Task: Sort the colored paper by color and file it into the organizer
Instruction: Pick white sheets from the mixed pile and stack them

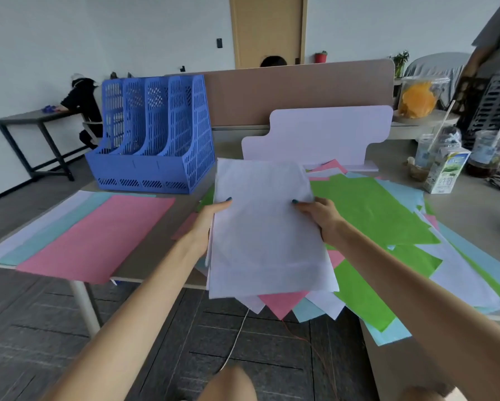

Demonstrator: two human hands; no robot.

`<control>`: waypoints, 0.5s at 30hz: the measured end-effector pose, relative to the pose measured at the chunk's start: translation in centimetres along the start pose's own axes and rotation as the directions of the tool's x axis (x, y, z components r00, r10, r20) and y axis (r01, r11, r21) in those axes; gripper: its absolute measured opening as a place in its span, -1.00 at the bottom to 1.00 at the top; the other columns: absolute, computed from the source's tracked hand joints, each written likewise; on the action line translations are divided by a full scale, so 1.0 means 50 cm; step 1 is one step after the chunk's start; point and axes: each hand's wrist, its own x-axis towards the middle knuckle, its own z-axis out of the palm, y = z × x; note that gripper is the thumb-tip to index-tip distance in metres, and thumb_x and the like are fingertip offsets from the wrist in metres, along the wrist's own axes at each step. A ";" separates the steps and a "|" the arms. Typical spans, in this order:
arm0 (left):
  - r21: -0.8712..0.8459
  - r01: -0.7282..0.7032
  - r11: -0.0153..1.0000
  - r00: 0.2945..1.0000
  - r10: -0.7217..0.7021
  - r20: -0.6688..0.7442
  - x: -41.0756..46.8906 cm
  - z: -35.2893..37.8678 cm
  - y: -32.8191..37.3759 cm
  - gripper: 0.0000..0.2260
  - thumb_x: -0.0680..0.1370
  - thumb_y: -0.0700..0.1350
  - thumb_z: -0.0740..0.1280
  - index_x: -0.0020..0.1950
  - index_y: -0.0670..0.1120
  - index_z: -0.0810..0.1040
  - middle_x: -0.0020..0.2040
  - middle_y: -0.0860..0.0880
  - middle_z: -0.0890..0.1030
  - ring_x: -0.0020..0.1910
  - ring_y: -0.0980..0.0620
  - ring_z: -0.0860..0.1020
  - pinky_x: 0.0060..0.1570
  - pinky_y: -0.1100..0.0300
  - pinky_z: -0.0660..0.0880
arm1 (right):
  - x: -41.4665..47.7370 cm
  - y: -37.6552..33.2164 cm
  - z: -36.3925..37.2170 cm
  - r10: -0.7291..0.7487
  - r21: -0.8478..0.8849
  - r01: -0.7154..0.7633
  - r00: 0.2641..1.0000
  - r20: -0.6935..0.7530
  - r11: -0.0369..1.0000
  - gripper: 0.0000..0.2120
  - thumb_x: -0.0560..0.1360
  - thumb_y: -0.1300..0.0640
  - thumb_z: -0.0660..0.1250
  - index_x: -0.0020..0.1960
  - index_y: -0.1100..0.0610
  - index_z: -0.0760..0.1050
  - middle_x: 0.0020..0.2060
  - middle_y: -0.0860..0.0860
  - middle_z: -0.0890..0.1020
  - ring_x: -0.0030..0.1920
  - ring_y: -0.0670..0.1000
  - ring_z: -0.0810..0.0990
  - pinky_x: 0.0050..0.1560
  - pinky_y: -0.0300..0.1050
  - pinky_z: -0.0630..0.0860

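A stack of pale lavender-white paper (266,227) is held up over the table's front edge. My left hand (206,224) grips its left edge and my right hand (318,215) grips its right edge, thumbs on top. The blue organizer (156,134) with several upright slots stands at the back left, its slots holding no paper that I can see. To the left lie sorted sheets: a pink one (98,235) over a teal one (54,227) and a lavender one (34,224). A mixed heap of green (373,215), light blue, pink and white sheets spreads out on the right.
A white shaped board (324,134) leans against the tan divider (286,88). Drink cups (491,154), a carton (445,172) and a tub of orange food (416,99) stand at the back right. A person stands at the far right, another sits at a desk far left.
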 end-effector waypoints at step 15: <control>0.394 -0.155 0.906 0.967 0.220 -0.126 0.035 0.032 -0.039 -0.87 0.51 -0.11 0.36 0.02 -0.12 0.56 -0.08 -0.06 0.56 -0.09 0.01 0.52 -0.10 0.18 0.41 | 0.010 0.008 -0.093 0.033 -0.284 -0.059 0.995 -0.093 0.957 -0.76 0.42 0.46 0.19 -0.21 0.20 0.54 -0.36 0.11 0.57 -0.40 0.05 0.54 -0.27 -0.13 0.54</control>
